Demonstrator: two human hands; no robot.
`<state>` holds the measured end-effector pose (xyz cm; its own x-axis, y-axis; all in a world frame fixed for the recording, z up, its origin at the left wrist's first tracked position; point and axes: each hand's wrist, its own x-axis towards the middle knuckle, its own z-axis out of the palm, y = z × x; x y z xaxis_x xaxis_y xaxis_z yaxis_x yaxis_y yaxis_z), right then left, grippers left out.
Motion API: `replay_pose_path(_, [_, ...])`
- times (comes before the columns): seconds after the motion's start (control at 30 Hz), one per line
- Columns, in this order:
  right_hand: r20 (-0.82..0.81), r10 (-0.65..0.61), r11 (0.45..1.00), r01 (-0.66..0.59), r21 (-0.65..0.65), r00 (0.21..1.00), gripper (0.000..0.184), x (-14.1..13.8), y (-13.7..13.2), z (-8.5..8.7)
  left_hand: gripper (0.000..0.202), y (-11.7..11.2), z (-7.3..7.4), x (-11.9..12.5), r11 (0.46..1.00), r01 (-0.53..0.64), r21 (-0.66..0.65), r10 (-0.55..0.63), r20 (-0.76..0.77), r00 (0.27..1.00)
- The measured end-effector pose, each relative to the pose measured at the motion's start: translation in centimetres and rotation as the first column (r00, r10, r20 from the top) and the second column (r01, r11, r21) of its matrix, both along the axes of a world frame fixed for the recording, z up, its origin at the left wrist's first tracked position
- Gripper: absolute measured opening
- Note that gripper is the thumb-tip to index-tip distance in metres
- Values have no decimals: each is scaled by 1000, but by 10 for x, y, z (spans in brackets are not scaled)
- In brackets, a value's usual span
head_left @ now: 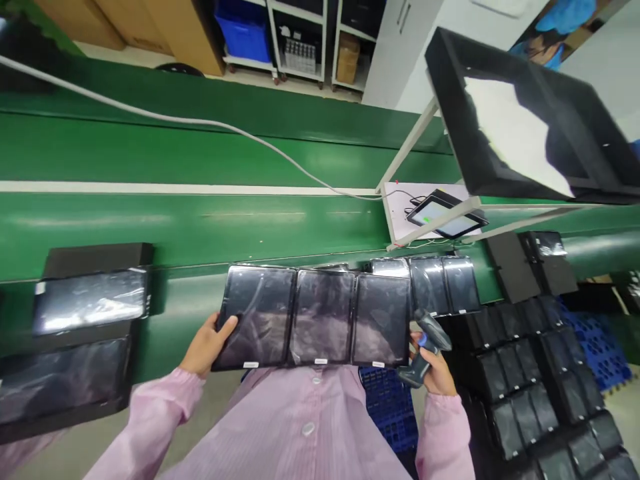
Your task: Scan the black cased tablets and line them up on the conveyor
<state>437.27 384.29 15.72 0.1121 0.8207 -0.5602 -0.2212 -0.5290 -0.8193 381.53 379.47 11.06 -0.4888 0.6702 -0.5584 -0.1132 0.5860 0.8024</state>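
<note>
My left hand grips the left edge of a tray of three dark tablets, thumb on top. The tablets lie side by side, film over their screens and small white labels along the near edge. Closed around a handheld barcode scanner is my right hand, just off the tray's right end. Whether its fingers also touch the tray cannot be made out. Behind the tray's right end, another set of tablets lies on the green bench.
Black foam trays with tablets stand at the left. A lit tablet rests on a white board under a frame carrying a black box. Stacked tablet trays fill the right. A grey cable crosses the green bench. A person is beyond.
</note>
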Motion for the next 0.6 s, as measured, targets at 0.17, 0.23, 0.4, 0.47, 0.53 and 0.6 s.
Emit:
replay_pose_path(0.17, [159, -134, 989, 122, 79, 978, 49, 117, 3, 24, 83, 56, 16, 116, 987, 135, 82, -148, 175, 973])
replay_pose_path(0.23, [231, -171, 984, 153, 92, 958, 51, 164, 14, 29, 87, 79, 16, 168, 979, 169, 115, -184, 134, 974])
replay_pose_path(0.4, [252, -173, 984, 157, 79, 952, 53, 275, 68, 26, 85, 125, 2, 291, 969, 164, 186, -190, 131, 973])
replay_pose_path(0.47, [240, -144, 989, 132, 63, 960, 52, 312, 100, 21, 82, 138, -9, 335, 971, 137, 195, -163, 123, 979])
replay_pose_path(0.53, [218, -113, 994, 107, 36, 969, 49, 343, 135, 14, 77, 150, -22, 371, 973, 123, 196, -138, 67, 988])
replay_pose_path(0.6, [200, -77, 997, 76, 10, 977, 48, 369, 168, 6, 73, 162, -36, 400, 972, 122, 200, -122, -12, 993])
